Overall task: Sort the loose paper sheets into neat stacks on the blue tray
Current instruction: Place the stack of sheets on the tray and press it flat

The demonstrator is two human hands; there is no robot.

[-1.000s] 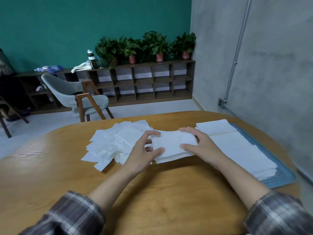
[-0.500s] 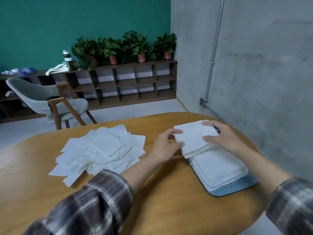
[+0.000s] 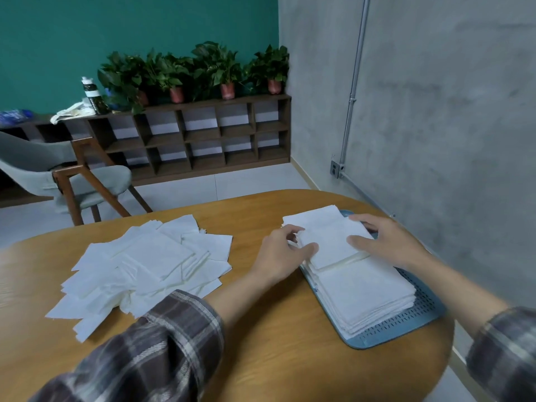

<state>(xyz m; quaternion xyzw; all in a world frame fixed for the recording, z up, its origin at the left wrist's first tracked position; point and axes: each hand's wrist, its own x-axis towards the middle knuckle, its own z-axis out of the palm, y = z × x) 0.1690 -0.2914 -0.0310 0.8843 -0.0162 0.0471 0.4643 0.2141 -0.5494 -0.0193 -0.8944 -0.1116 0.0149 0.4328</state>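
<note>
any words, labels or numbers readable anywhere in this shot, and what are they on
No text here can be read.
bottle on the shelf: dark label, print too small and blurred.
blue packet at the shelf's far left: pale marks, too blurred.
paper sheets and blue tray: no print visible.

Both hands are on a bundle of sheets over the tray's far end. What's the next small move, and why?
Probably set the bundle of sheets down squarely and let go. The left hand and right hand hold its sides over the far end of the blue tray, just beyond the near stack, and a loose pile waits.
</note>
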